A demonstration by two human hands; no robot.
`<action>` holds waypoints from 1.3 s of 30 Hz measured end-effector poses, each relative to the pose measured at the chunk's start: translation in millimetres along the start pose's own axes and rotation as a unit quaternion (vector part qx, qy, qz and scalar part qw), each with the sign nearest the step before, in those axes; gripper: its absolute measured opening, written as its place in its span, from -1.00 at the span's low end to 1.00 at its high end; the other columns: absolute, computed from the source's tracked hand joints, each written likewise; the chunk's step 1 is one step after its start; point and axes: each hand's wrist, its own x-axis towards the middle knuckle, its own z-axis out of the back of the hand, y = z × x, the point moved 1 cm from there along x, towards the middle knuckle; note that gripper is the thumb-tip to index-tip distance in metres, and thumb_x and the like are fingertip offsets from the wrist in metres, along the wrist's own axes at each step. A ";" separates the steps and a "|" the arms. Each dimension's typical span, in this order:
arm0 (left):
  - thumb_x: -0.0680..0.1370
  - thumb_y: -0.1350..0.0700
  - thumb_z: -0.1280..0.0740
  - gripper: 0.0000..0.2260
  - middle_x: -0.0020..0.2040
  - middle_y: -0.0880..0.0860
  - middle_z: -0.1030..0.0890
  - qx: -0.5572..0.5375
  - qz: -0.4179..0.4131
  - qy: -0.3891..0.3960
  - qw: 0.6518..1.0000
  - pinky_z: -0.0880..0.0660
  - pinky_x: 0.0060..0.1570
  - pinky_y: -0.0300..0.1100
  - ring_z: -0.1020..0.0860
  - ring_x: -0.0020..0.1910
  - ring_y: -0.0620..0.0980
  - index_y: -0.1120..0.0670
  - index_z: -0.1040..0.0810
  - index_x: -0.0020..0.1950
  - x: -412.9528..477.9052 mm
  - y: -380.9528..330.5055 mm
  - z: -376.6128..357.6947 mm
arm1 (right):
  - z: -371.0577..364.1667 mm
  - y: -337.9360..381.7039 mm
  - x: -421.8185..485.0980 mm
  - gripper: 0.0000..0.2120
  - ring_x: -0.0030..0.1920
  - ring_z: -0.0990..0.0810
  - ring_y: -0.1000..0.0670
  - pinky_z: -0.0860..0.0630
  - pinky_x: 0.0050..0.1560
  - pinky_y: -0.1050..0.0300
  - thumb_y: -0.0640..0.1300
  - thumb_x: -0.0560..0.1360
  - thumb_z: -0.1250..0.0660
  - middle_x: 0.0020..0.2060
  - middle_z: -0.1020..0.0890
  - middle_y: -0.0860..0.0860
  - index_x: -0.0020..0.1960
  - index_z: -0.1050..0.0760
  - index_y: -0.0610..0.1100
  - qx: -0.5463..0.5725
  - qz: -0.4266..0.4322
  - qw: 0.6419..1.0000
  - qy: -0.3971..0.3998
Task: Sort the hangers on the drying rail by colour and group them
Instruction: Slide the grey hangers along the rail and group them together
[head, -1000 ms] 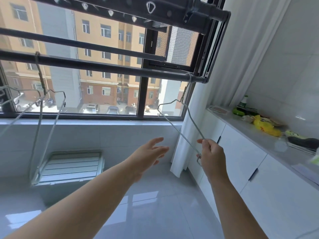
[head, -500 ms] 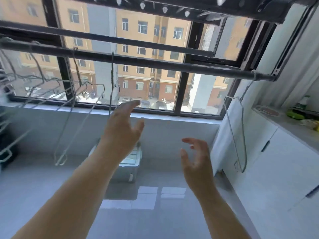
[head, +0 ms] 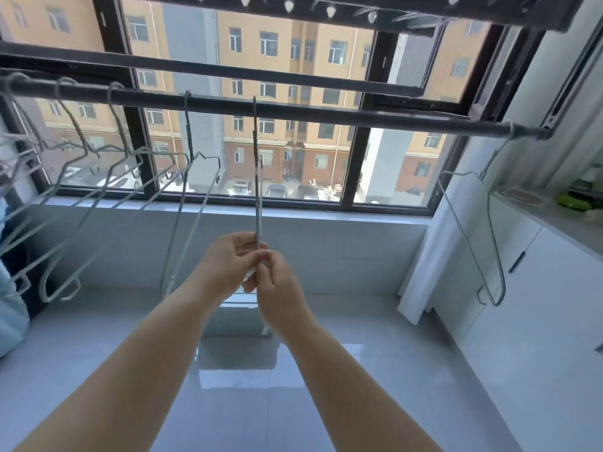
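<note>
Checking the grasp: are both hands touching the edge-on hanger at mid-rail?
Touching. The head view shows the left hand and right hand both pinching the lower end of the edge-on hanger, with no gap.

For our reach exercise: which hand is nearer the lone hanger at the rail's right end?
Right. The right hand is left of that hanger; the left hand lies farther left.

Grey wire hangers (head: 257,190) hooked along dark rail (head: 326,114).
</note>
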 end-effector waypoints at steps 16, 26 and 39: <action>0.53 0.06 -0.26 -0.53 0.32 0.05 -0.47 0.032 -0.162 0.172 0.971 -0.35 0.26 -0.15 -0.45 0.27 -0.01 0.05 -0.27 0.42 -15.3 -64.0 -145.5 | 203.5 -4.7 -46.0 -0.75 -0.47 -0.45 0.17 -0.40 -0.36 0.15 -0.19 0.59 -0.01 -0.38 -0.43 0.17 0.00 -0.47 -0.11 -0.086 0.024 0.913 -0.398; 0.54 0.06 -0.25 -0.57 0.32 0.03 -0.47 0.028 -0.124 0.177 0.976 -0.33 0.18 -0.20 -0.45 0.27 -0.01 0.02 -0.28 0.41 -12.9 -54.1 -161.5 | 235.7 -35.7 -44.8 -0.69 -0.12 -0.58 -0.18 -0.54 0.00 -0.17 -0.09 0.56 0.01 -0.20 -0.52 0.03 0.06 -0.48 -0.14 -0.113 -0.013 0.898 -0.425; 0.51 0.06 -0.29 -0.56 0.27 -0.05 -0.49 0.056 -0.130 0.156 0.978 -0.34 0.18 -0.20 -0.45 0.23 -0.09 -0.04 -0.30 0.38 -25.4 -41.3 -130.7 | 238.8 -52.1 -53.0 -0.68 0.16 -0.47 -0.09 -0.39 0.18 0.09 -0.14 0.59 -0.06 0.06 -0.53 -0.10 0.25 -0.42 -0.22 -0.159 -0.068 0.904 -0.392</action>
